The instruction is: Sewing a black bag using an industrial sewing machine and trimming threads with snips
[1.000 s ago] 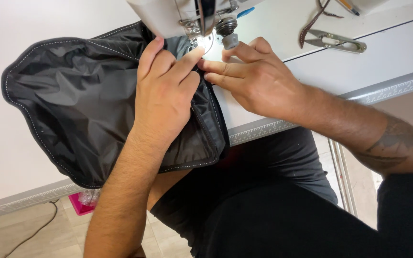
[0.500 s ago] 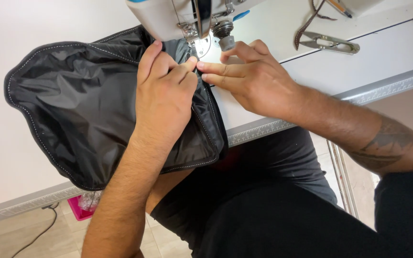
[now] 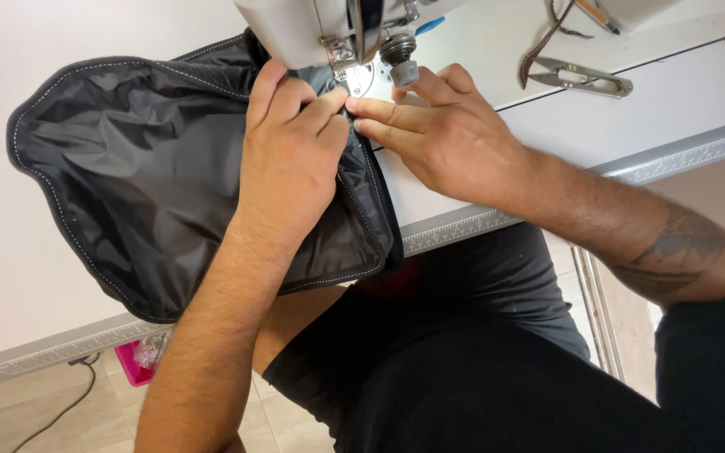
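L hand (image 3: 291, 164) lies flat on the black padded fabric piece (image 3: 144, 176), fingers close together, pressing it down; it grips nothing. R hand (image 3: 442, 138) rests on the white table (image 3: 681, 92), fingers narrow and extended, tips pinching the fabric edge just beside the presser foot (image 3: 354, 71) of the sewing machine (image 3: 312, 25). Fabric lies mostly left of the machine, its near corner hanging over the table edge.

Risks, as judged: fingertips of both hands sit v. close to the needle area, so a slip could catch a finger. The overhanging part may drag and skew the seam.

Surface: white table w/ ruler strip (image 3: 463, 226) along the front edge; thread snips (image 3: 585, 78) well apart at R. Below: tiled floor, cable (image 3: 65, 403), pink box (image 3: 136, 369).
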